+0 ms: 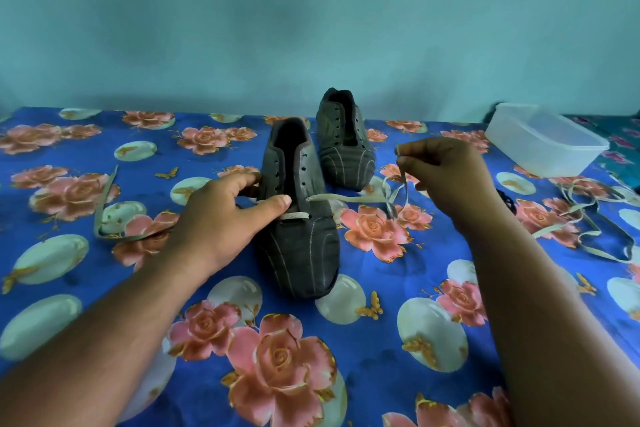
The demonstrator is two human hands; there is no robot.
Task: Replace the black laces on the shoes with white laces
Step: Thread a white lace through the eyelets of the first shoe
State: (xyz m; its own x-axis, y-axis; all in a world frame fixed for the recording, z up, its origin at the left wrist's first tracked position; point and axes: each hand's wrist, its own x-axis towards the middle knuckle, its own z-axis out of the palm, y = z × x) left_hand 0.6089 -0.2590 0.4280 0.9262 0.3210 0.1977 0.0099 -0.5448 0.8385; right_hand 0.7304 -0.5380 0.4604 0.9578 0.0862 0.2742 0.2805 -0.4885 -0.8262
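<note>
Two dark grey shoes stand on the flowered cloth. The near shoe (298, 218) has a white lace (349, 198) threaded through its lowest eyelets. My left hand (221, 215) holds this shoe's left side, thumb on the tongue near the lace bar. My right hand (450, 173) is raised to the shoe's right and pinches the lace's right end. The lace's left end trails across the cloth at the left. The far shoe (343, 139) has bare eyelets. A second white lace (595, 225) lies loose at the right.
A clear plastic box (543, 140) sits at the back right. A bit of something black (506, 199) shows behind my right wrist. The blue flowered cloth (398, 291) covers the whole surface, and a teal wall rises right behind the shoes.
</note>
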